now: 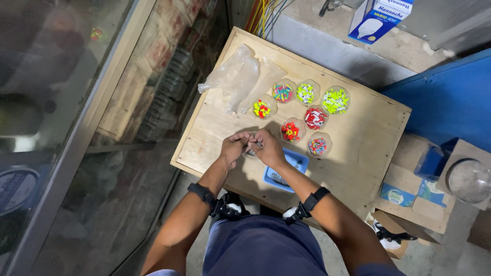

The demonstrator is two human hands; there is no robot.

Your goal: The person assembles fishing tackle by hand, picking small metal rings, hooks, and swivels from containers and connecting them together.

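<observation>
My left hand (234,147) and my right hand (268,147) meet over a small clear dish (250,152) near the front of a plywood board (368,138). Fingers of both hands pinch something tiny between them; what it is I cannot make out. A blue tray (292,162) with small dark metal parts lies just under my right wrist. Beyond my hands sit several clear round dishes of bright plastic bits: red (290,131), red and white (315,118), mixed colours (317,146), yellow-green (335,100), white and green (306,93).
Crumpled clear plastic bags (240,76) lie at the board's far left. A glass-fronted counter (76,128) runs along the left. A blue and white light-bulb box (379,18) stands at the back. Cardboard boxes (409,199) and a round lidded container (468,180) sit at right.
</observation>
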